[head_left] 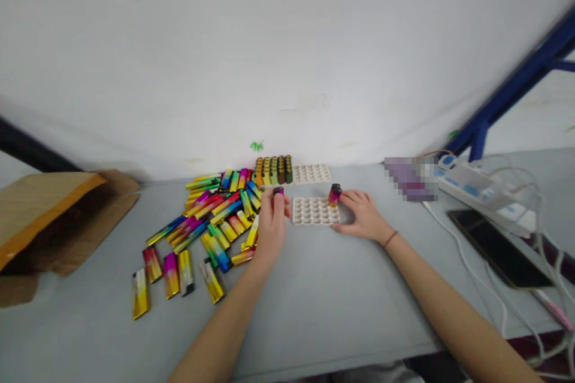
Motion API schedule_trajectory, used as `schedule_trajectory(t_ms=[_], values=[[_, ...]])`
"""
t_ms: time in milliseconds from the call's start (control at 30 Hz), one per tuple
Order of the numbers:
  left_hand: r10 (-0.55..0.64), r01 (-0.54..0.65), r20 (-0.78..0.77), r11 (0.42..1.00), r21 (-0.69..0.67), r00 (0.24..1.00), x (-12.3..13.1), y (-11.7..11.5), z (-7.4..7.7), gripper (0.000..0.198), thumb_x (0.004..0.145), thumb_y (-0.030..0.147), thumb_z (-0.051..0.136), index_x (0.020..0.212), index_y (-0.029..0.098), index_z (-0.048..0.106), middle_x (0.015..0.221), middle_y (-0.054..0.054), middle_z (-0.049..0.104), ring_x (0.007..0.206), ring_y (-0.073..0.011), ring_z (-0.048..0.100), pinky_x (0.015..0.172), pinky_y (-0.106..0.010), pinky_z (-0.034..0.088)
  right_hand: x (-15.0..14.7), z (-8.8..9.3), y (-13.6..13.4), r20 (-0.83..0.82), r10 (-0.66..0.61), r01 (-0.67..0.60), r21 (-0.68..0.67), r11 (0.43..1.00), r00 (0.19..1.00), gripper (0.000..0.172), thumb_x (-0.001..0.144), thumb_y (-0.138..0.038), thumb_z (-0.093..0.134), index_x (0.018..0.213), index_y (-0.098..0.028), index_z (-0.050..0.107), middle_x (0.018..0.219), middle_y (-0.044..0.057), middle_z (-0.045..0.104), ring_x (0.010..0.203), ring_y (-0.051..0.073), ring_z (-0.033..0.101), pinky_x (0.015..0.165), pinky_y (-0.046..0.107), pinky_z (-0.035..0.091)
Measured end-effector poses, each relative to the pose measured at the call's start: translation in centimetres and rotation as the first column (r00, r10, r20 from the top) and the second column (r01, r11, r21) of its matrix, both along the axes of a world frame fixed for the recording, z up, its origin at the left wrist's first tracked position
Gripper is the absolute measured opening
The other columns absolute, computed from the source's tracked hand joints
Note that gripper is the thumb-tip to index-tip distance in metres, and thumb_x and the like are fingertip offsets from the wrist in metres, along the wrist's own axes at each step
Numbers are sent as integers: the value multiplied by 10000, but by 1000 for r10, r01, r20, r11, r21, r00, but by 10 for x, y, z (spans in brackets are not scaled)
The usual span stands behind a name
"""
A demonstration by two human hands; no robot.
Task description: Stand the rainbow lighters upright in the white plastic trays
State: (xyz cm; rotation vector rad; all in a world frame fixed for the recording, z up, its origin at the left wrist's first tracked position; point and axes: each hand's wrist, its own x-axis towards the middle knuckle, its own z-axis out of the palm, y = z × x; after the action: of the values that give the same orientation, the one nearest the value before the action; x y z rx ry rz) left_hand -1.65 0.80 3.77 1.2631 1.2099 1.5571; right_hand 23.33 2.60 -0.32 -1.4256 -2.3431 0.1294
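A lighter (pixel 278 191) is pinched narrowly in the left hand (pixel 272 230); a second lighter (pixel 334 195) by the white tray (pixel 314 221) is touched by the right hand (pixel 363 215), grip unclear.

This looks like a plain indoor work corner, closer to a small workshop than a home. A grey table (pixel 323 317) stands against a scuffed white wall (pixel 287 42), with a blue metal frame (pixel 507 90) past its back right corner. A power strip (pixel 476 188), white cables (pixel 507 305), an opened cardboard mailer (pixel 54 221) and a heap of loose lighters (pixel 218 254) lie on it.
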Motion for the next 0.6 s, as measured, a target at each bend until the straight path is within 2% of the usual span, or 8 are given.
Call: schedule_trajectory(t_ms=[133, 233, 333, 433, 600], values=[[100, -55, -261, 983, 174, 960, -9, 7, -6, 258, 923, 448, 526, 1014, 220, 606, 991, -53, 608, 929, -190, 587, 866, -310, 461, -1, -1, 2, -18, -15, 15, 6, 1000, 1000, 729, 716, -587, 712, 1322, -202, 589, 1334, 138, 605, 1200, 354, 518, 1009, 520, 364], [96, -8, -367, 972, 234, 925, -9, 11, -7, 237, 930, 388, 514, 1033, 214, 639, 1034, -72, 639, 1015, -213, 579, 911, -331, 451, 0, -1, 3, -43, -21, 21, -5, 1000, 999, 728, 699, -593, 727, 1299, -199, 603, 1345, 142, 600, 1207, 351, 524, 1019, 521, 365], [40, 53, -385, 972, 227, 922, -5, 11, -4, 234, 909, 349, 550, 1059, 211, 665, 1024, -70, 678, 923, -198, 603, 853, -318, 466, 0, 0, 3, -51, -15, 15, -12, 1000, 999, 721, 701, -580, 729, 1299, -198, 599, 1344, 143, 601, 1216, 349, 523, 1025, 521, 366], [-67, 133, -368, 978, 158, 927, 4, 10, 1, 219, 857, 323, 620, 1033, 217, 696, 985, -59, 719, 865, -197, 629, 815, -310, 479, -1, 1, 5, -43, -16, 15, -17, 1000, 999, 726, 701, -570, 735, 1304, -191, 592, 1340, 148, 599, 1212, 352, 521, 1022, 529, 374], [-241, 296, -430, 953, 64, 870, 22, 9, -1, 195, 823, 320, 654, 985, 247, 734, 997, -44, 756, 901, -218, 657, 880, -337, 489, -3, 4, 14, -41, 43, -45, -42, 998, 998, 744, 681, -540, 763, 1321, -206, 582, 1339, 156, 590, 1195, 365, 515, 976, 531, 422]])
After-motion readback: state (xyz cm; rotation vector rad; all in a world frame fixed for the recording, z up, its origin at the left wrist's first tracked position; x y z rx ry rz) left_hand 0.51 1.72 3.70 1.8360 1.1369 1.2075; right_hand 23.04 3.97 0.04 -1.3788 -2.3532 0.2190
